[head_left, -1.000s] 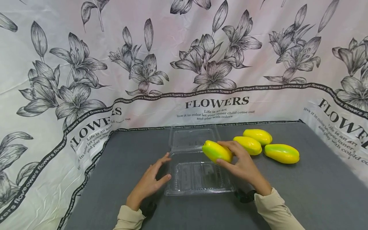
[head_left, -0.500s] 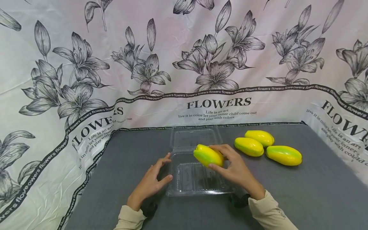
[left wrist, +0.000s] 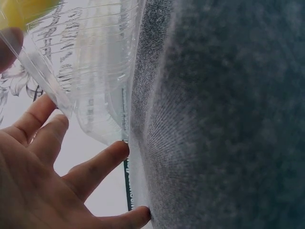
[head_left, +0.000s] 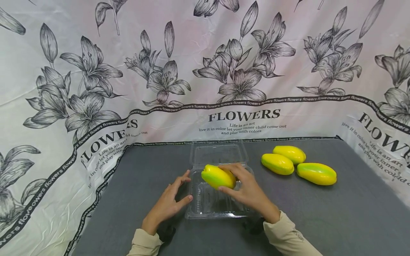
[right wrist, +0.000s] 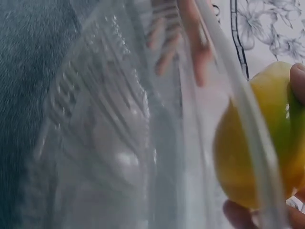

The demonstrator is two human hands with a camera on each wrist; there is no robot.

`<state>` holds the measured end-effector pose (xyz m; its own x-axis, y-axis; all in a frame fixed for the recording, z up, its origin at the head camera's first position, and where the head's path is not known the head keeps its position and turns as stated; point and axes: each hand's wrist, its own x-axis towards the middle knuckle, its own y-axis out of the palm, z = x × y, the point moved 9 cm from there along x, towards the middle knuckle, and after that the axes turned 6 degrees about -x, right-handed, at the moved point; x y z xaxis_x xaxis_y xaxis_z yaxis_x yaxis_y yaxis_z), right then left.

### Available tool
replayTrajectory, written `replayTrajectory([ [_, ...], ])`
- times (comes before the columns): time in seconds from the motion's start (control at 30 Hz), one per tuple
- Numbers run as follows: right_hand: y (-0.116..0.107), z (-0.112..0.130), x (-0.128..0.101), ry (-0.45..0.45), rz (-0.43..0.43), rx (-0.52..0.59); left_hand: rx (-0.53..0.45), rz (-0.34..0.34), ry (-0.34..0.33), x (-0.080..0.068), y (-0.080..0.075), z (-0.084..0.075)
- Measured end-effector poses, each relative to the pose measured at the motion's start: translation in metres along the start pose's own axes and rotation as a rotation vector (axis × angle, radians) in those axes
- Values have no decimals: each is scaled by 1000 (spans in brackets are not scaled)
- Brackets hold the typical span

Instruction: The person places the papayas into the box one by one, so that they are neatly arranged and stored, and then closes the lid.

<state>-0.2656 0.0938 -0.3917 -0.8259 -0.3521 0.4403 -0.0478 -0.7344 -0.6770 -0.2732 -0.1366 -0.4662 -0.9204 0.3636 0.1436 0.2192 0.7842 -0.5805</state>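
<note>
Near the table's (head_left: 320, 220) middle, toward the front edge, the right hand (head_left: 248, 192) grips a mango (head_left: 217, 176), fingers curled over its far side and thumb under the near side. Mango sits over the box (head_left: 221, 204), at the back-left part of the open clear tray, not yet resting on the tray floor as far as the head view tells. Its long axis runs roughly left-right, tilted a bit, left end pointing toward the left hand. From the right wrist view the mango (right wrist: 259, 138) shows behind the box wall (right wrist: 143, 124), fingertips on its edge.

Left hand (head_left: 169, 204) is spread, fingers relaxed, at the box's left rim; thumb and fingertips touch or nearly touch the plastic, holding nothing. Left wrist view shows those fingers (left wrist: 95, 167) just beside the box rim (left wrist: 86, 71) on the grey cloth.

The box lid (head_left: 219, 153) lies flat, hinged open toward the back edge. Tray lies straight below and slightly toward the person from the mango; right hand is the nearer one, already on it.

Three more mangoes (head_left: 296, 163) lie grouped toward the right back of the table, well apart from the box, long axes also roughly left-right.
</note>
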Motion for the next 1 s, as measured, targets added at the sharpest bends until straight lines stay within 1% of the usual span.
replayTrajectory([
  [0.2,15,4,4,-20,14,-7,6,19,-19,2,2,1],
  [0.4,29,0,6,-11,-12,-51,1,28,-26,1,2,1],
  [0.53,32,-2,7,11,-26,-47,10,23,-26,1,1,1],
  [0.7,38,-3,9,49,-4,-25,5,18,-16,1,0,1],
  [0.8,42,-3,10,70,10,-43,0,21,-13,0,1,1],
  [1.0,48,-5,11,114,7,-35,-3,32,-14,0,2,1],
])
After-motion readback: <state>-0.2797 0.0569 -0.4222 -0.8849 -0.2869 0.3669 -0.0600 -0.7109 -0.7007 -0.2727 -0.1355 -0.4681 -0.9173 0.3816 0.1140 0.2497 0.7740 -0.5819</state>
